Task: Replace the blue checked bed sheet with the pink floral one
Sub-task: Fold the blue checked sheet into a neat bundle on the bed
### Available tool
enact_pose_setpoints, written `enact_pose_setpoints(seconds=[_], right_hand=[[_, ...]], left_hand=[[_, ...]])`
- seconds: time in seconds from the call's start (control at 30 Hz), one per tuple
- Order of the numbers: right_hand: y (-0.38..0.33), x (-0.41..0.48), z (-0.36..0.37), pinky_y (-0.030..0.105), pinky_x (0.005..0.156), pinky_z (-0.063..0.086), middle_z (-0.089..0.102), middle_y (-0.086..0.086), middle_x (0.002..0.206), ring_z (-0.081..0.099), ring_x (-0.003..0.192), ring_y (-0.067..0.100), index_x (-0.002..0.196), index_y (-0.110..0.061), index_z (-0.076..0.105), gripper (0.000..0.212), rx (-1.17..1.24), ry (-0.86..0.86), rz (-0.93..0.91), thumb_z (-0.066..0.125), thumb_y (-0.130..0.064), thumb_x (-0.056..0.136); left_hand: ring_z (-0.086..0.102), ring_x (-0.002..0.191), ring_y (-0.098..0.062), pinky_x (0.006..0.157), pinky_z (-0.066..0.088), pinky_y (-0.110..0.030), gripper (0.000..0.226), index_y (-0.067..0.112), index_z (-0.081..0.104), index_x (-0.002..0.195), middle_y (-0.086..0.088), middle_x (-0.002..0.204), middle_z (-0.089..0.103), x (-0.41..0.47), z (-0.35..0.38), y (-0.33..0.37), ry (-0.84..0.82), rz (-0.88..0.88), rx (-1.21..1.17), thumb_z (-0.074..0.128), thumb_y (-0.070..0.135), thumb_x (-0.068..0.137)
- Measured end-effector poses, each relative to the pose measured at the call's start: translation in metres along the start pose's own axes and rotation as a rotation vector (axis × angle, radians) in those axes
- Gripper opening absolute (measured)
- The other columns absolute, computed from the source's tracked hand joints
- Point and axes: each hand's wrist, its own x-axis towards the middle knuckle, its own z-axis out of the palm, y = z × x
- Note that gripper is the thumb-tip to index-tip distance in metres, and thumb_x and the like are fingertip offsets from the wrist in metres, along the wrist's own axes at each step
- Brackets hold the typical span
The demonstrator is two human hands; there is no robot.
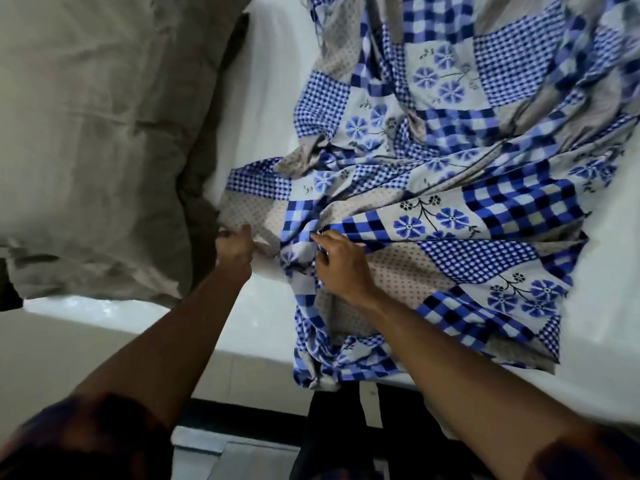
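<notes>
Stripping looks to be the step in hand; the blue checked sheet (478,258) lies bunched over the right part of the white mattress (266,98), its near edge hanging down the side; the left grip (235,249) is clamped on the sheet's edge beside the grey pillow (86,133); the right grip (341,268) pinches a fold close by; best to draw both handfuls toward the body together, lifting the cloth clear of the pillow so nothing drags; the pink floral sheet is not in view.
</notes>
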Motion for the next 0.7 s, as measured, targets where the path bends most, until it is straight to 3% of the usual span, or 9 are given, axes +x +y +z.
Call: enact_pose_setpoints(seconds=[0.07,0.1,0.2,0.27,0.33,0.47,0.53,0.63,0.7], right_hand=[[0.000,0.007,0.008,0.039,0.089,0.053,0.063,0.012,0.130,0.064,0.109,0.032,0.137,-0.004,0.060,0.042,-0.027,-0.014,0.010,0.057,-0.004,0.095],[0.001,0.010,0.011,0.039,0.087,0.054,0.064,0.011,0.129,0.065,0.107,0.031,0.137,-0.005,0.060,0.042,-0.044,-0.018,0.009,0.057,-0.004,0.095],[0.005,0.018,0.015,0.036,0.079,0.054,0.066,0.009,0.123,0.066,0.099,0.029,0.136,-0.008,0.062,0.040,-0.078,-0.013,0.007,0.058,-0.007,0.095],[0.003,0.022,0.014,0.038,0.077,0.056,0.067,0.010,0.119,0.066,0.094,0.028,0.132,-0.006,0.065,0.036,-0.046,0.039,0.017,0.058,-0.008,0.097],[-0.006,0.028,0.010,0.038,0.072,0.057,0.069,0.010,0.110,0.066,0.088,0.026,0.127,-0.004,0.068,0.031,0.029,0.127,0.033,0.058,-0.010,0.098],[-0.030,0.042,-0.003,0.034,0.075,0.056,0.071,0.010,0.105,0.066,0.087,0.023,0.120,-0.003,0.072,0.028,0.159,0.265,0.026,0.066,-0.014,0.095],[-0.045,0.048,-0.009,0.029,0.078,0.056,0.072,0.007,0.105,0.067,0.090,0.018,0.117,-0.005,0.074,0.033,0.204,0.242,0.002,0.070,-0.026,0.092],[-0.069,0.052,-0.011,0.026,0.077,0.056,0.073,0.001,0.099,0.068,0.091,0.011,0.108,-0.009,0.077,0.042,0.273,0.172,0.003,0.072,-0.045,0.088],[-0.083,0.052,-0.010,0.031,0.070,0.056,0.074,-0.003,0.085,0.068,0.081,0.009,0.093,-0.014,0.080,0.035,0.353,0.136,0.021,0.072,-0.047,0.087]], left_hand=[[0.051,0.054,-0.016,0.049,0.040,-0.027,0.027,0.006,0.063,0.107,-0.012,0.094,0.060,0.010,0.001,0.005,0.038,-0.039,-0.112,0.069,0.029,0.094],[0.055,0.058,-0.019,0.052,0.045,-0.029,0.028,0.005,0.063,0.109,-0.013,0.097,0.061,0.016,0.002,0.008,0.008,-0.077,-0.184,0.069,0.028,0.094],[0.065,0.093,-0.028,0.084,0.056,-0.038,0.031,0.006,0.059,0.122,-0.013,0.118,0.064,0.023,0.004,0.021,-0.089,-0.120,-0.314,0.066,0.021,0.096],[0.065,0.104,-0.029,0.092,0.056,-0.041,0.025,0.012,0.055,0.118,-0.012,0.120,0.065,0.018,0.002,0.031,-0.100,-0.077,-0.388,0.065,0.015,0.094],[0.065,0.096,-0.026,0.085,0.055,-0.039,0.016,0.019,0.056,0.100,-0.007,0.105,0.067,0.009,-0.002,0.037,-0.126,-0.045,-0.468,0.062,0.008,0.091],[0.056,0.064,-0.013,0.059,0.046,-0.028,0.028,0.020,0.054,0.079,0.001,0.072,0.061,-0.014,-0.017,0.034,-0.183,0.154,-0.405,0.063,-0.006,0.087],[0.055,0.054,-0.006,0.050,0.045,-0.022,0.029,0.018,0.058,0.077,0.005,0.063,0.061,-0.032,-0.024,0.034,-0.207,0.324,-0.315,0.065,-0.008,0.089],[0.060,0.059,-0.003,0.057,0.050,-0.021,0.027,0.018,0.066,0.081,0.006,0.066,0.066,-0.060,-0.028,0.036,-0.261,0.487,-0.247,0.069,-0.008,0.086],[0.062,0.062,-0.005,0.057,0.052,-0.022,0.029,0.015,0.064,0.096,-0.003,0.074,0.067,-0.078,-0.027,0.037,-0.291,0.542,-0.217,0.067,-0.011,0.085]])
